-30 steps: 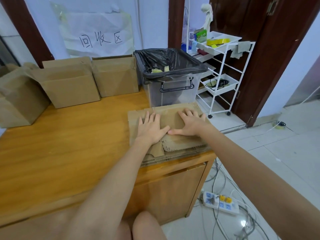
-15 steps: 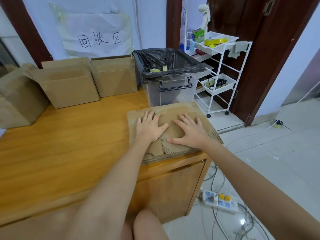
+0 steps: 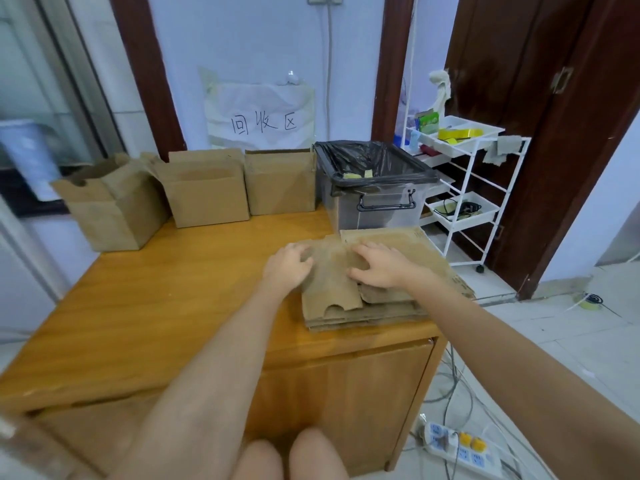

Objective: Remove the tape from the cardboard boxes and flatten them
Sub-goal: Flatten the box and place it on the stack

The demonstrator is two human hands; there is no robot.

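A stack of flattened cardboard boxes (image 3: 398,244) lies at the right end of the wooden table (image 3: 173,289). The top sheet (image 3: 329,289) has a notched flap that points toward me. My left hand (image 3: 287,268) has its fingers curled round the left edge of that top sheet. My right hand (image 3: 381,268) rests on the sheet's right part with arched fingers pressing down. Three upright open cardboard boxes (image 3: 114,209) (image 3: 207,199) (image 3: 280,188) stand in a row along the table's back edge.
A grey bin with a black bag (image 3: 374,202) stands just behind the stack. A white trolley (image 3: 464,209) is at the right beside a dark door. A power strip (image 3: 460,452) and cables lie on the floor at lower right.
My head has lifted, so more of the wall shows. Both hands went from flat to curled on the stack, and the top sheet sits further left with its notched flap showing.
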